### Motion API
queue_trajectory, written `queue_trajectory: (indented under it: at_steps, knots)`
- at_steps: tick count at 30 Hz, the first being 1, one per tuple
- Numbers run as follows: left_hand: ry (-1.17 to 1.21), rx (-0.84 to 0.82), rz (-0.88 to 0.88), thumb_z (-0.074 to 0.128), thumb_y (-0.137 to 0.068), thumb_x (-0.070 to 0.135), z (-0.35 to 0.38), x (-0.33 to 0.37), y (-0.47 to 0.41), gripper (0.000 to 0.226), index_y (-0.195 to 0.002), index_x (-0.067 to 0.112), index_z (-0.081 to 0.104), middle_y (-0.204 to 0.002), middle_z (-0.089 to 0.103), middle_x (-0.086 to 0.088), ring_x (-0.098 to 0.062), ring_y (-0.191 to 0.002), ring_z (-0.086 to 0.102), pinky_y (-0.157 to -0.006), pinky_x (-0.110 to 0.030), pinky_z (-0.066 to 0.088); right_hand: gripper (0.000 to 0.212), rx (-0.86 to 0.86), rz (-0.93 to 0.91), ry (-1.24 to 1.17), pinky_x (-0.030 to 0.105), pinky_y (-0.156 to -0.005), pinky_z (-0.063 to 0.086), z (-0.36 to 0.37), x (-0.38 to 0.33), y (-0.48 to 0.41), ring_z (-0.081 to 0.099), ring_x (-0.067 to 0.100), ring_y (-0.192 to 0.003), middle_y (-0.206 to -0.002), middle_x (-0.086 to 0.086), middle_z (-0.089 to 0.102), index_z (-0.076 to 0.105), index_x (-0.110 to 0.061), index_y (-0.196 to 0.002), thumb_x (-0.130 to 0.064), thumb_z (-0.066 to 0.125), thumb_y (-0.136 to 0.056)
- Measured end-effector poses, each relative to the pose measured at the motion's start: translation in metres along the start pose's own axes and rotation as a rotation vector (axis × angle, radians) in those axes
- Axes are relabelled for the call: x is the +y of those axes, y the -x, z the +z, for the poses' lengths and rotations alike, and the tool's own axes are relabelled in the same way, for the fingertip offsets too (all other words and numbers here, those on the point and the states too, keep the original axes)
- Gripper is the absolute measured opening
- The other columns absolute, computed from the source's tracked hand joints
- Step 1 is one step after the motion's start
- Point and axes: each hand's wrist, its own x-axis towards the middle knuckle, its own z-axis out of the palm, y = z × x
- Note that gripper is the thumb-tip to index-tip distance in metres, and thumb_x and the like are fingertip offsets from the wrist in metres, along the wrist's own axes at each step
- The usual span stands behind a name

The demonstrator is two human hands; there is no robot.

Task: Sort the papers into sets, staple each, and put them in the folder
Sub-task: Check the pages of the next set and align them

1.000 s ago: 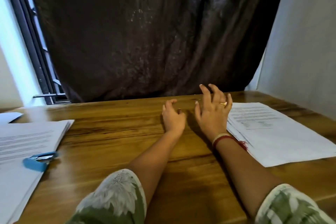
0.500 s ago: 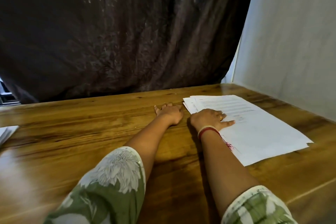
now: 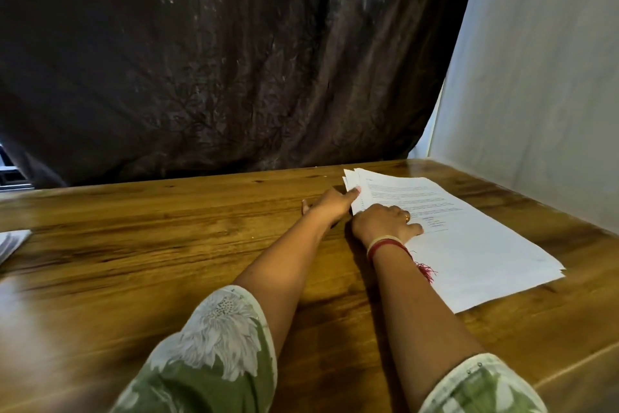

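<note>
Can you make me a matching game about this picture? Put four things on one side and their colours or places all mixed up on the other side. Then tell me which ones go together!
Things:
1. curtain
2. wrist thread
3. stack of papers
4. sleeve

Colour or place:
a. red
b. under the right hand
c. hanging behind the table
d. green with white flowers

Pairs: 1-c, 2-a, 3-b, 4-d
</note>
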Motion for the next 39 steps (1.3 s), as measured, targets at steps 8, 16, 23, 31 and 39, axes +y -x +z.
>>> queue_trajectory:
  at_steps: [8, 16, 23, 31, 39]
  knots:
    - [-0.075, 0.280, -0.051, 0.060, -0.087, 0.047, 0.011, 0.003, 0.002, 0.027, -0.096, 0.024, 0.070, -0.112, 0.068, 0.002, -0.021, -0.120, 0.054, -0.114, -0.050, 0.006, 0.043, 0.127, -0.073, -0.031, 0.048, -0.108, 0.028, -0.001, 0.000, 0.003, 0.040, 0.031, -0.132, -0.143, 0.012, 0.046, 0.049, -0.014, -0.134, -0.037, 0.042, -0.098]
    - [0.120, 0.223, 0.109, 0.064, -0.085, 0.042, 0.006, -0.007, 0.006, 0.015, -0.090, 0.029, 0.058, -0.101, 0.069, 0.005, -0.018, -0.105, 0.059, -0.111, -0.047, 0.021, 0.038, 0.123, -0.168, -0.091, 0.044, -0.106, 0.031, -0.005, -0.004, 0.008, 0.042, 0.030, -0.130, -0.138, 0.012, 0.049, 0.049, -0.012, -0.133, -0.023, 0.041, -0.098]
    - [0.436, 0.294, 0.159, 0.061, -0.090, 0.014, -0.006, -0.017, 0.010, 0.018, -0.108, 0.015, 0.057, -0.114, 0.067, -0.008, -0.028, -0.101, 0.063, -0.090, -0.039, 0.052, 0.033, 0.180, -0.241, -0.325, 0.041, -0.095, 0.044, -0.005, -0.012, 0.006, 0.055, 0.031, -0.114, -0.123, 0.011, 0.058, 0.055, -0.012, -0.121, -0.031, 0.047, -0.095]
    - [0.374, 0.397, -0.017, 0.061, -0.091, 0.010, -0.097, -0.096, 0.044, 0.017, -0.108, 0.010, 0.057, -0.109, 0.066, -0.010, -0.025, -0.089, 0.063, -0.079, -0.038, 0.053, 0.027, 0.260, -0.277, -0.634, 0.037, -0.090, 0.047, -0.012, -0.019, 0.011, 0.058, 0.033, -0.109, -0.121, 0.012, 0.062, 0.063, -0.011, -0.118, -0.018, 0.051, -0.095]
    - [0.265, 0.388, -0.114, 0.061, -0.093, 0.019, -0.194, -0.182, 0.133, 0.030, -0.122, 0.019, 0.051, -0.121, 0.062, -0.002, -0.026, -0.098, 0.065, -0.084, -0.043, 0.056, 0.020, 0.052, -0.311, -0.769, 0.031, -0.092, 0.047, 0.012, -0.034, 0.025, 0.057, 0.025, -0.112, -0.120, 0.010, 0.061, 0.063, -0.012, -0.114, -0.017, 0.054, -0.097]
